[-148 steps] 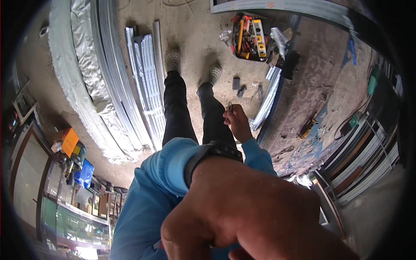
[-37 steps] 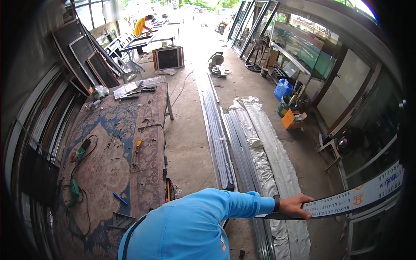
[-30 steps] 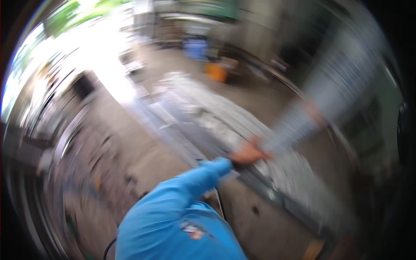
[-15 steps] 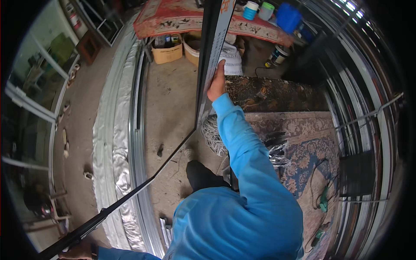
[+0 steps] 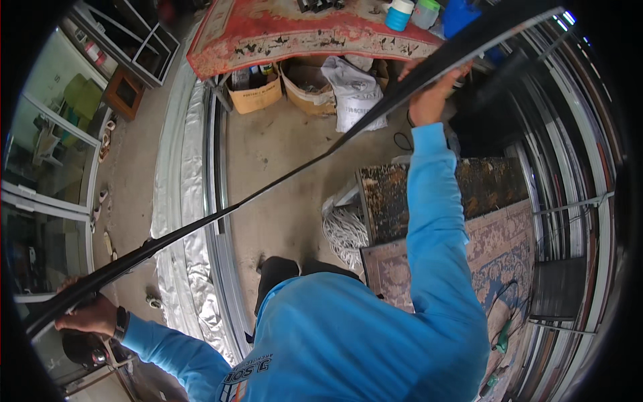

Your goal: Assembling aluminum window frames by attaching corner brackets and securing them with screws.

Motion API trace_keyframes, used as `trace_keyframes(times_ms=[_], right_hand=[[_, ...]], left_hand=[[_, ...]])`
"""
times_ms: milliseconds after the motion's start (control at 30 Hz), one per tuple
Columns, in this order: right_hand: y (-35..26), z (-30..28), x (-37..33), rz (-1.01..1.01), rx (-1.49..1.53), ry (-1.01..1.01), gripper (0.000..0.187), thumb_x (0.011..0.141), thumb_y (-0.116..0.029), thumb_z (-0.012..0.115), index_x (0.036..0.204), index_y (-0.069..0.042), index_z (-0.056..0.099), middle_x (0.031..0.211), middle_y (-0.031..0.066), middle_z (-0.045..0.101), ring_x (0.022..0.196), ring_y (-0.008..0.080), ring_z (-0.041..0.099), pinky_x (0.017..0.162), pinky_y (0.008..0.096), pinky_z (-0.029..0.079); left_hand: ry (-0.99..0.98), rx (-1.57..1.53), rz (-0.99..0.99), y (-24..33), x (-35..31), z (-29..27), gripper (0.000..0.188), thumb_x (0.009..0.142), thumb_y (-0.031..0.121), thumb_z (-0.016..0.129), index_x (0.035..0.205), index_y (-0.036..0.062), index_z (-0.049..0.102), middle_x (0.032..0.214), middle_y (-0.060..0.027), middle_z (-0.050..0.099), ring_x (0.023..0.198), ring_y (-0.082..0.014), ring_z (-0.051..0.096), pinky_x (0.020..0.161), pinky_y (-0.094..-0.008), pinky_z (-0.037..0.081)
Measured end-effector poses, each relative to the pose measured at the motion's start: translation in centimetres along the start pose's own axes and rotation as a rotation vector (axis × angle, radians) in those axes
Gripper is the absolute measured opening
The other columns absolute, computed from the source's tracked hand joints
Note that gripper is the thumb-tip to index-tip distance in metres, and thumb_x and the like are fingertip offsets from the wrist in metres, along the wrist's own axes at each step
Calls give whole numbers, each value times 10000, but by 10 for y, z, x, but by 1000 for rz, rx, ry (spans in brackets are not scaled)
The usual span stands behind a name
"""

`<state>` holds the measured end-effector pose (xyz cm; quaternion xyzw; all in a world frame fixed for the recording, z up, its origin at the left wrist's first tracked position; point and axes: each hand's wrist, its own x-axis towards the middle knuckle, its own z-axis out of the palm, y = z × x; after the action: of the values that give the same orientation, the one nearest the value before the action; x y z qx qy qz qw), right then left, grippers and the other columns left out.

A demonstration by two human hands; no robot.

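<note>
A long black metal frame (image 5: 281, 179) stretches across my body, seen nearly edge-on, from lower left to upper right. It bends slightly near its middle. At the left end, my left hand (image 5: 90, 315) is wrapped round the bar, a dark band on its wrist. My right hand (image 5: 429, 100) grips the frame at the upper right, its fingers partly hidden behind the bar. Beyond that hand the bar rises further, widening toward the camera. The frame passes above the floor, apart from the wrapped bundle on the left.
A table with a red patterned cloth (image 5: 268, 40) stands ahead, boxes (image 5: 256, 96) and a white sack (image 5: 358, 100) below it. Silver-wrapped lengths (image 5: 181, 201) lie on the left beside glass panels (image 5: 50, 167). On the right are a carpeted bench (image 5: 415, 261), coiled cord (image 5: 343, 234) and racked metal profiles (image 5: 576, 167).
The frame's far part has swung from upright toward the upper right, my right hand moving right with it. My left hand has risen with its end. My body and view have shifted.
</note>
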<state>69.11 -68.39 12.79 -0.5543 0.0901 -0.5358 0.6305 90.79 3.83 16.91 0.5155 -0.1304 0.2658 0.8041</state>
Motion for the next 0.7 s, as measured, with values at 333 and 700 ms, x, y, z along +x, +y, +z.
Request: trace_keyframes(times_ms=[333,700], right_hand=[[85,-93,147,-188,-124,396,728,962,-716,261,1100,-73,573,803,87,625,706,221,597,657,348,502],[46,-181,237,-200,-232,949,856,871,-818,325,1042,-39,634,865,126,660,814,285,620,789,417,500]], left_hand=[[-34,-87,-185,-256,93,252,804,854,765,455,1066,12,640,978,-124,653,909,-255,634,815,-394,536],[-257,-228,-349,-425,107,556,676,925,650,496,1269,71,556,1174,-178,634,1047,-322,640,905,-505,540]])
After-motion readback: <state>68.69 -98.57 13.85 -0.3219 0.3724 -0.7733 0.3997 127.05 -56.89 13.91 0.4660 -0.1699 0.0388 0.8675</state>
